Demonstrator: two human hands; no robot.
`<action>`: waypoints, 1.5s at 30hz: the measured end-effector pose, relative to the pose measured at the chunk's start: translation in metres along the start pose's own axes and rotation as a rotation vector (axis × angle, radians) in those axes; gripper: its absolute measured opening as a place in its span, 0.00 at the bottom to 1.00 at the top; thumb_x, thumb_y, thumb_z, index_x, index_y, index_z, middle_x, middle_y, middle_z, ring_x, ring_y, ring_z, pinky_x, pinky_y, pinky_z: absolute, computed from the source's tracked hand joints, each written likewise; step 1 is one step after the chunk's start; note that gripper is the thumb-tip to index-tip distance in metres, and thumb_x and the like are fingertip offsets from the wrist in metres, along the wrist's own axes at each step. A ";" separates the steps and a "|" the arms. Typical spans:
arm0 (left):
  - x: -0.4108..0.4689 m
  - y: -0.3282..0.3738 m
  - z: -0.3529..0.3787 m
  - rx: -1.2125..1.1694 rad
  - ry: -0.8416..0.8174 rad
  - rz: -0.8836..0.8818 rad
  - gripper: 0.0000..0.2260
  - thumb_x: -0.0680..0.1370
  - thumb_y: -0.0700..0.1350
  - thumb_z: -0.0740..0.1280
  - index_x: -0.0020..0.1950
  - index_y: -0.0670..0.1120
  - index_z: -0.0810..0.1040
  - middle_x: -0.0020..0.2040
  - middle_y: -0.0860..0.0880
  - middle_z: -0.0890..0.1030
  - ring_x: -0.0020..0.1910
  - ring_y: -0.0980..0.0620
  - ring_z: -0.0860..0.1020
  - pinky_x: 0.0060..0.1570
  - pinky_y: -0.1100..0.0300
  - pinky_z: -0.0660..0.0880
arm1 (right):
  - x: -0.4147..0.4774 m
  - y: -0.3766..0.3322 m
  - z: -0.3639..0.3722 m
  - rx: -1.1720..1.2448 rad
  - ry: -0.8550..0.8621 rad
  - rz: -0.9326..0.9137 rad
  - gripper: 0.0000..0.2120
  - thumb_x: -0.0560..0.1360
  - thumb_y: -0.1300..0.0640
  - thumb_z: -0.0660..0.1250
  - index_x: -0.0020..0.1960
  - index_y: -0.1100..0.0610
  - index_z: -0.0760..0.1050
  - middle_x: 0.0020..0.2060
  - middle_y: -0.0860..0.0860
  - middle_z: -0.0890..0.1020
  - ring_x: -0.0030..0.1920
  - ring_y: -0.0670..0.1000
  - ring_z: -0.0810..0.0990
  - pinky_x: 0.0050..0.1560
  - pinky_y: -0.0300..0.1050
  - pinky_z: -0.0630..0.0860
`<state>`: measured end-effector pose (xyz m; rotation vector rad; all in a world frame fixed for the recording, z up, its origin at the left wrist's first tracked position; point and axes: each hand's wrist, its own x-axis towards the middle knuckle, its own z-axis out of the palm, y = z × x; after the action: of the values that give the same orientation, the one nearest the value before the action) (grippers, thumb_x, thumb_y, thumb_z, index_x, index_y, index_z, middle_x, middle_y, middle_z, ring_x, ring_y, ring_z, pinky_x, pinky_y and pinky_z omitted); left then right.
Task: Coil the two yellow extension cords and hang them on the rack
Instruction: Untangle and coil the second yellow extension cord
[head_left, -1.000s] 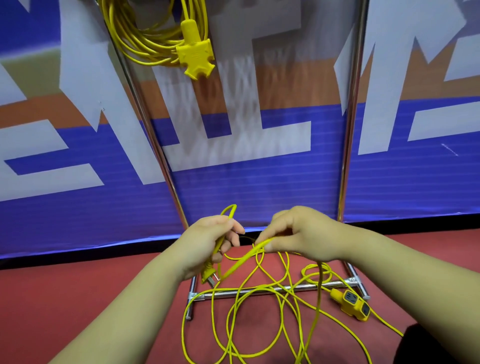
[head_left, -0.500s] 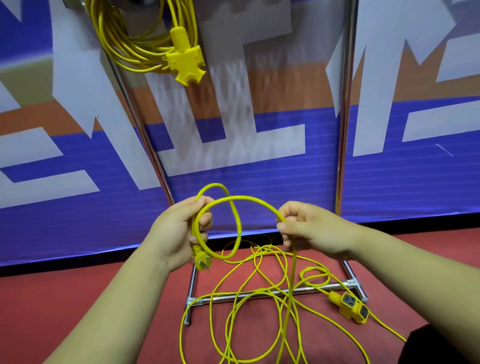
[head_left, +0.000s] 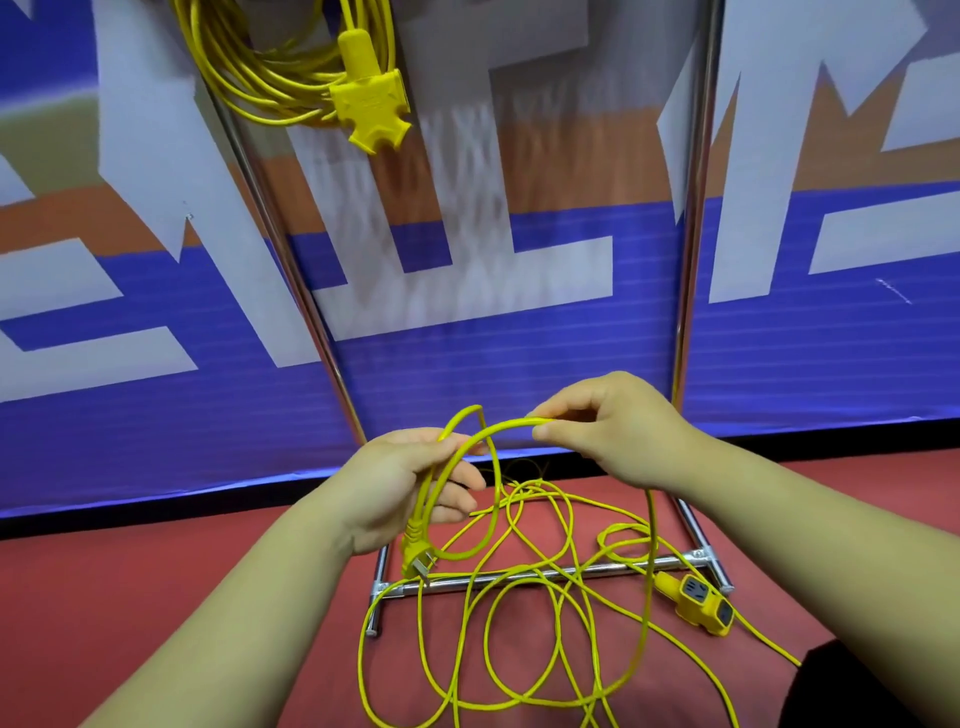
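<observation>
One yellow extension cord (head_left: 270, 78) hangs coiled at the top left of the chrome rack (head_left: 691, 218), its three-way socket (head_left: 371, 109) dangling below the loops. The second yellow cord (head_left: 545, 613) lies in loose tangled loops on the red floor over the rack's base bar. My left hand (head_left: 410, 488) grips the cord's plug end with a small loop in it; the plug (head_left: 415, 558) hangs under my palm. My right hand (head_left: 608, 426) pinches the cord a short way along, forming an arc between both hands. The cord's socket block (head_left: 704, 605) rests on the floor at the right.
The rack's two chrome uprights rise in front of a blue, white and orange banner wall (head_left: 519, 286). Its base bar (head_left: 545, 574) and feet sit on the red floor (head_left: 130, 587). A dark object (head_left: 821, 686) shows at the bottom right corner.
My right hand has moved left, toward my left hand, bringing a fresh arc of cord. The loop in my left hand persists and more cord has lifted off the floor.
</observation>
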<state>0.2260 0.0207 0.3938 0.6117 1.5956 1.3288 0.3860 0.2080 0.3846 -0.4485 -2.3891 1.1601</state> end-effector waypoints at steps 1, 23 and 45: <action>0.000 0.000 0.000 0.006 -0.013 0.000 0.12 0.82 0.45 0.62 0.56 0.39 0.81 0.40 0.41 0.82 0.32 0.47 0.80 0.34 0.57 0.78 | 0.001 0.000 0.001 0.001 -0.012 -0.002 0.01 0.73 0.52 0.75 0.45 0.48 0.86 0.31 0.50 0.83 0.28 0.46 0.76 0.33 0.43 0.72; 0.003 0.002 0.013 0.163 -0.073 0.130 0.15 0.83 0.49 0.63 0.37 0.47 0.68 0.28 0.51 0.60 0.25 0.56 0.55 0.24 0.66 0.53 | -0.003 0.004 -0.007 0.260 -0.112 0.075 0.03 0.74 0.61 0.75 0.46 0.56 0.81 0.30 0.49 0.81 0.34 0.49 0.81 0.41 0.46 0.78; 0.014 -0.010 0.006 -0.001 0.119 0.246 0.16 0.84 0.50 0.59 0.53 0.40 0.80 0.30 0.51 0.64 0.24 0.56 0.59 0.27 0.62 0.54 | 0.000 -0.003 0.004 0.628 0.135 0.250 0.07 0.75 0.64 0.73 0.51 0.56 0.83 0.38 0.55 0.84 0.39 0.52 0.85 0.43 0.45 0.84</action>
<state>0.2272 0.0319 0.3801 0.7591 1.6542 1.5716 0.3837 0.2036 0.3851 -0.5900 -1.7561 1.8318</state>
